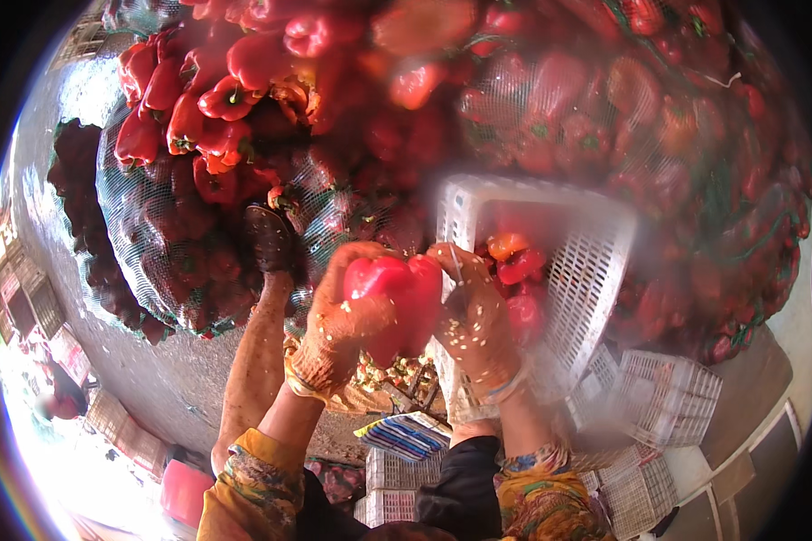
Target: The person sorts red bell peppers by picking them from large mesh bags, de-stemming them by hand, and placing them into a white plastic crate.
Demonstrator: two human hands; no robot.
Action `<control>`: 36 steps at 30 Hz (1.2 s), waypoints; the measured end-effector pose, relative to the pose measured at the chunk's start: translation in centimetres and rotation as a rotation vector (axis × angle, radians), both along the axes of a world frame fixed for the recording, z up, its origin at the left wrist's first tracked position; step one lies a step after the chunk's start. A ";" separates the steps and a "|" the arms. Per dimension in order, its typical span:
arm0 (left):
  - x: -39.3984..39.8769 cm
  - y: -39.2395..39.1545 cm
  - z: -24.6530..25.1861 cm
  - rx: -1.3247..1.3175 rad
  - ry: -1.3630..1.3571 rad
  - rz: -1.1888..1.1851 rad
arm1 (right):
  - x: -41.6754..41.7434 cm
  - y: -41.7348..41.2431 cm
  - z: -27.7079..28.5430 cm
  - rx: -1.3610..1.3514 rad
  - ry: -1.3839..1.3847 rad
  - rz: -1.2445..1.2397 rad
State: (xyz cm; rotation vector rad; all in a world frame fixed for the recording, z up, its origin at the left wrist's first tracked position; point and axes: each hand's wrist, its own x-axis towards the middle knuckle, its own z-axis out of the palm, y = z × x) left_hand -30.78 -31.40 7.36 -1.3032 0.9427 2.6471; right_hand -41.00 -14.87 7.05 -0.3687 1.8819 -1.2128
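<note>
A red bell pepper [396,297] is gripped in my left hand [345,318], the thumb across its near side. My right hand [477,318], fingers curled, touches the pepper's right side. A thin pale strip and a dark patch show at its fingers; whether it holds a small tool I cannot tell. Both hands wear orange knit gloves dotted with pale seeds. Just right of the pepper stands a tilted white plastic crate [585,277], holding red peppers [524,270] and one orange piece. Seeds and pale scraps [389,374] lie in a container below my hands.
Green mesh sacks of red peppers [169,230] rise ahead and at left, with loose peppers [227,98] on top. Another large mesh sack [582,115] fills the right, blurred. White crates [666,395] stand at lower right. A red container [183,494] is at lower left.
</note>
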 end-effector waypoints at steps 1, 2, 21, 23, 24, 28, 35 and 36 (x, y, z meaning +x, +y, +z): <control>-0.3 0.1 0.3 -0.061 -0.029 -0.021 | 0.3 -0.2 1.6 0.150 0.087 -0.039; -0.6 0.1 0.7 -0.122 -0.058 -0.042 | 0.5 -0.1 3.4 0.260 0.007 -0.099; -0.5 8.1 5.6 -0.141 0.027 -0.185 | 14.0 12.7 5.5 0.173 -0.164 -0.151; 0.9 8.7 6.0 0.011 0.018 -0.104 | 12.7 13.9 8.8 0.247 -0.063 -0.085; 1.2 9.2 6.2 0.055 0.029 -0.131 | 11.9 14.6 10.9 0.305 0.000 -0.062; 1.3 11.0 10.2 -0.050 0.032 -0.399 | 9.7 15.9 15.5 0.215 0.170 -0.331; 2.4 17.7 17.8 -0.580 0.233 -0.615 | 7.5 18.9 19.8 0.026 0.246 -0.206; 3.0 18.4 18.6 -0.579 0.153 -0.661 | 8.0 19.2 20.8 0.041 0.279 -0.208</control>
